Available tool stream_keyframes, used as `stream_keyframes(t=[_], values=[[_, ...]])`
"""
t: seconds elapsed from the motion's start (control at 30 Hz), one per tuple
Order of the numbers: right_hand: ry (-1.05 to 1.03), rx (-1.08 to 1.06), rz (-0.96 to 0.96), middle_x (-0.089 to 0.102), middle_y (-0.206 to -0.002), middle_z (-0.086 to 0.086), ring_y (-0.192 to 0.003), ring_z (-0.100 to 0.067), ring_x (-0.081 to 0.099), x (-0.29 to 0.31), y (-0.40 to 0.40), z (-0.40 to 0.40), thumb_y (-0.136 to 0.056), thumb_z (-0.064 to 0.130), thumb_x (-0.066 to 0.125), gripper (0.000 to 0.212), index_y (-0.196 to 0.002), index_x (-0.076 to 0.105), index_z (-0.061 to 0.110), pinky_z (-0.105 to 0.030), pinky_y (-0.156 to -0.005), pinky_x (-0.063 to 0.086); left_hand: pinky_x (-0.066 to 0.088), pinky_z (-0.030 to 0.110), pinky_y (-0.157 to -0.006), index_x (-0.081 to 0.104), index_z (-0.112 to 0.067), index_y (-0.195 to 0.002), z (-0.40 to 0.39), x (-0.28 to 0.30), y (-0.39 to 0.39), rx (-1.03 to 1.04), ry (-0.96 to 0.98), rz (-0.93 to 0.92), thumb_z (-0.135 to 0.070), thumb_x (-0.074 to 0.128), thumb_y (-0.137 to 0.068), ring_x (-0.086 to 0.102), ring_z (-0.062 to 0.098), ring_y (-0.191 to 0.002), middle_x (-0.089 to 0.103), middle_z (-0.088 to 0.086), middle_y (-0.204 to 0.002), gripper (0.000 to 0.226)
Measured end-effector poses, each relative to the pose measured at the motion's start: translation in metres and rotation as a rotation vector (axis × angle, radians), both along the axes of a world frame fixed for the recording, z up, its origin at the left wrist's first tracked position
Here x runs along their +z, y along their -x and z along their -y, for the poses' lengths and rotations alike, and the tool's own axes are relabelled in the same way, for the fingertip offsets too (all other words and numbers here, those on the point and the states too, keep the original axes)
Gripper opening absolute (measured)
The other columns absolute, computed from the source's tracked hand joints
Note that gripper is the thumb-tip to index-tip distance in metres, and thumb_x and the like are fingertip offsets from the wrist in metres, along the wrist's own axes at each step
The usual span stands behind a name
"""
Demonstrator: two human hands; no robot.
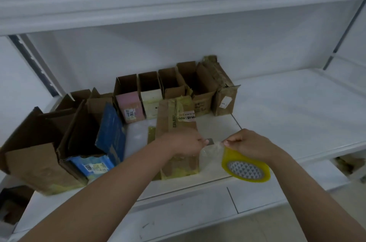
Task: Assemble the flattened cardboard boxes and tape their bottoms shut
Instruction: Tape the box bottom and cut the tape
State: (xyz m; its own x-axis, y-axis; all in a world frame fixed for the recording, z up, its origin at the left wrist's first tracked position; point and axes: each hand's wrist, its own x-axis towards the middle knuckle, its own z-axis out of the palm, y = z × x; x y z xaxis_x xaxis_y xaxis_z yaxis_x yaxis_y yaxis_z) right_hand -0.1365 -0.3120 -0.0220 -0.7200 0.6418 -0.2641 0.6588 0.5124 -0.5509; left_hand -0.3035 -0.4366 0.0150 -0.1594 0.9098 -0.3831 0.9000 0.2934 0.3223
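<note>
Nearest the camera, the tape roll (246, 168) was a glossy yellowish ring around a patterned grey core; it hung just below the right hand (250, 143), whose fingertips pinched the clear strip (213, 149) pulled off it. Just left of the roll, the left hand (185, 143) was curled around a small grey blade-like tool (209, 141), its tip touching the strip; what the tool was could not be told. Under that hand lay the box (176, 134), dull brown corrugated card striped with old yellowed tape and printed labels, resting on the smooth white shelf (287, 114). Left of the roll stood a large open brown carton (33, 158) and a blue-printed one (103, 142); beyond the roll, a row of narrow upright boxes (174, 91) with open tops stood along the back of the shelf.
</note>
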Motion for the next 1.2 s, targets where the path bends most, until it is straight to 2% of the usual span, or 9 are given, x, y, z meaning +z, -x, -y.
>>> stream_keyframes(t=[0.17,0.27,0.4,0.53,0.6,0.7,0.87,1.07,1.2], values=[[-0.101,-0.054,0.006,0.069,-0.101,0.013,-0.097,-0.011,0.06,0.01,-0.001,0.017,-0.096,0.049,0.05,0.028,-0.1,0.074,0.035,-0.031,-0.084,0.043,0.036,0.03,-0.065,0.058,-0.01,-0.096,-0.013,-0.004,-0.013,0.04,0.063,-0.211,-0.044,0.027,-0.104,0.051,0.021,-0.081,0.051,0.008,-0.088,0.047],[0.012,-0.148,-0.063,0.071,-0.099,0.002,-0.093,-0.016,0.064,0.006,-0.013,0.016,-0.091,0.049,0.056,0.031,-0.098,0.074,0.025,-0.036,-0.087,0.046,0.036,0.03,-0.061,0.053,-0.011,-0.087,-0.013,-0.004,-0.011,0.038,0.07,-0.192,-0.045,0.027,-0.104,0.051,0.019,-0.078,0.05,0.004,-0.081,0.046],[0.217,-0.32,-0.194,0.075,-0.09,-0.002,-0.088,-0.021,0.069,-0.01,-0.04,0.002,-0.074,0.051,0.067,0.034,-0.09,0.077,0.022,-0.047,-0.096,0.049,0.04,0.027,-0.07,0.048,-0.018,-0.07,0.006,0.0,0.008,0.054,0.003,0.233,-0.046,0.027,-0.104,0.048,0.013,-0.068,0.048,-0.002,-0.069,0.048],[0.287,-0.433,-0.223,0.073,-0.096,0.007,-0.093,-0.02,0.067,-0.031,-0.051,-0.006,-0.052,0.066,0.069,0.047,-0.085,0.077,0.034,-0.048,-0.099,0.047,0.036,0.022,-0.053,0.049,-0.013,-0.079,0.02,-0.008,0.024,0.436,-0.345,0.674,-0.032,0.034,-0.105,0.043,0.01,-0.052,0.048,0.001,-0.065,0.036],[0.315,-0.437,-0.248,0.074,-0.096,0.004,-0.093,-0.021,0.067,-0.032,-0.048,-0.003,-0.069,0.055,0.073,0.027,-0.083,0.078,0.032,-0.049,-0.098,0.048,0.034,0.027,-0.056,0.05,-0.015,-0.084,0.015,-0.012,0.02,0.543,-0.493,0.54,-0.033,0.038,-0.104,0.044,0.014,-0.057,0.048,0.0,-0.069,0.029],[0.341,-0.445,-0.285,0.073,-0.099,0.002,-0.096,-0.023,0.067,-0.033,-0.041,0.0,-0.077,0.047,0.071,0.018,-0.084,0.079,0.033,-0.048,-0.099,0.048,0.044,0.03,-0.063,0.05,-0.016,-0.102,0.002,-0.012,0.001,0.49,-0.396,0.196,-0.038,0.047,-0.1,0.054,0.014,-0.073,0.056,-0.001,-0.084,0.022],[0.319,-0.397,-0.292,0.072,-0.106,0.007,-0.102,-0.021,0.064,-0.039,-0.029,0.005,-0.079,0.049,0.064,0.013,-0.081,0.076,0.046,-0.048,-0.101,0.046,0.046,0.037,-0.068,0.027,-0.006,-0.141,-0.011,-0.026,-0.032,0.46,-0.194,-0.285,-0.026,0.058,-0.091,0.06,0.031,-0.106,0.055,0.011,-0.121,0.062],[0.305,-0.407,-0.296,0.07,-0.108,0.009,-0.103,-0.02,0.063,-0.043,-0.023,0.009,-0.085,0.046,0.061,0.016,-0.078,0.075,0.049,-0.047,-0.103,0.044,0.042,0.035,-0.07,0.022,-0.005,-0.146,-0.013,-0.016,-0.027,0.492,-0.217,-0.304,-0.047,0.06,-0.089,0.059,0.031,-0.111,0.052,0.01,-0.128,0.08],[0.288,-0.428,-0.324,0.072,-0.098,0.007,-0.094,-0.02,0.066,-0.043,-0.021,0.005,-0.086,0.047,0.061,0.018,-0.078,0.076,0.04,-0.048,-0.099,0.047,0.041,0.034,-0.068,0.032,-0.008,-0.14,-0.01,-0.013,-0.028,0.472,-0.229,-0.464,-0.058,0.049,-0.092,0.058,0.031,-0.108,0.04,0.013,-0.135,0.071]])
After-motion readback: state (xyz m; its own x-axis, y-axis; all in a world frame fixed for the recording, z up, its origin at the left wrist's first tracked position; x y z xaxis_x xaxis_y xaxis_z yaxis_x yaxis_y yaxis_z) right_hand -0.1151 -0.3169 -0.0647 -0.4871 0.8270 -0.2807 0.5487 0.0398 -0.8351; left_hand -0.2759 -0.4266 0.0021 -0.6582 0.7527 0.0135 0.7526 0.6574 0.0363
